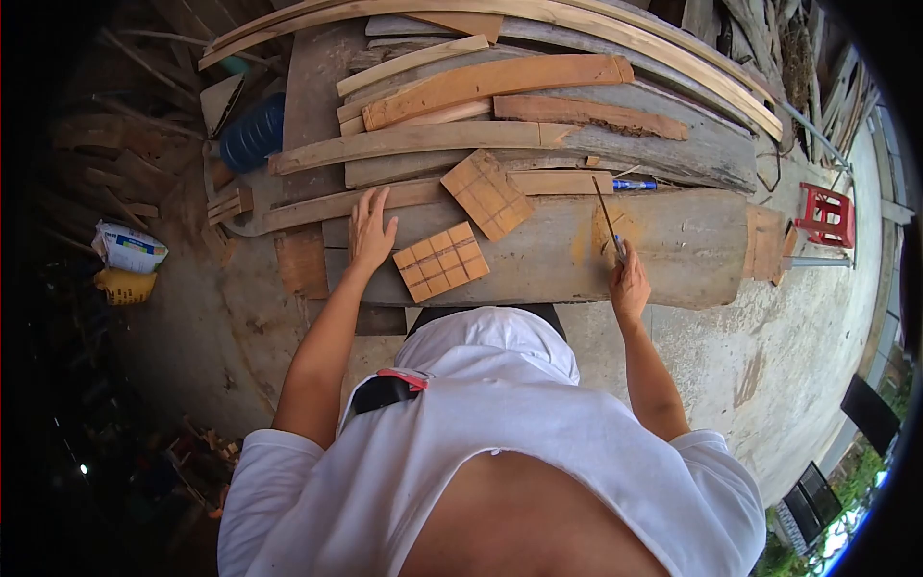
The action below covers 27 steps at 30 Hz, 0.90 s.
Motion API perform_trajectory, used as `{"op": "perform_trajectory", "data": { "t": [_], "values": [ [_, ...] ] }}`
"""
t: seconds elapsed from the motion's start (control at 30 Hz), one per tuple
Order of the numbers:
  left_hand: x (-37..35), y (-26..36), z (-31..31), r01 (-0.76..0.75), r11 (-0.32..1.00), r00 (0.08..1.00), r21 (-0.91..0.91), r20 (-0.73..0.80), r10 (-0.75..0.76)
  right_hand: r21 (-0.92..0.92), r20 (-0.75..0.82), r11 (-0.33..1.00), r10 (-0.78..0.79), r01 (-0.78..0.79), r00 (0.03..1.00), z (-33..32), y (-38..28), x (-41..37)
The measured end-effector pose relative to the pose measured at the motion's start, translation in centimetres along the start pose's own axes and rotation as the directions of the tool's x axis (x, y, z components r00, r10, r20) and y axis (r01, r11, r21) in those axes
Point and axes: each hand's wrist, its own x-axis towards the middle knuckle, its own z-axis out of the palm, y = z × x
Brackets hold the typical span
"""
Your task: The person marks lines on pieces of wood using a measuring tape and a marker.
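Note:
My left hand (pixel 370 231) lies flat and open on the wide wooden plank (pixel 538 260), fingers spread, just left of a small gridded wooden panel (pixel 441 262). A second gridded panel (pixel 486 193) lies tilted a little farther back. My right hand (pixel 630 284) is closed around the handle of a thin metal tool (pixel 606 219), whose slender shaft points up and away over the plank near a small square mark.
Many loose planks and curved wooden strips (pixel 481 82) are piled behind the work plank. A blue barrel (pixel 252 135) lies at the left, bags (pixel 128 252) on the ground farther left. A red plastic stool (pixel 827 213) stands at the right on the concrete floor.

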Motion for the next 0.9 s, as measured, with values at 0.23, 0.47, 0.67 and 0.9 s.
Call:
{"op": "perform_trajectory", "data": {
  "t": [0.23,0.47,0.67,0.9],
  "values": [
    [-0.7,0.9,0.4,-0.039,0.995,0.999,0.093,0.024,0.037,0.045,0.084,0.999,-0.015,0.011,0.996,0.1,-1.3,-1.1],
    [-3.9,2.3,0.8,-0.025,1.0,0.998,-0.003,0.05,0.025,0.109,0.175,0.993,-0.056,0.037,0.983,2.1,-3.0,1.2],
    [-6.2,2.4,1.7,0.028,0.999,0.999,-0.041,-0.025,-0.029,0.266,0.055,0.962,-0.083,0.066,0.995,2.4,-9.2,11.3],
    [-7.4,3.3,1.0,0.059,0.991,0.998,-0.118,-0.021,-0.062,0.073,0.074,0.838,-0.545,0.541,0.835,4.2,-17.1,21.1]
  ]
}}
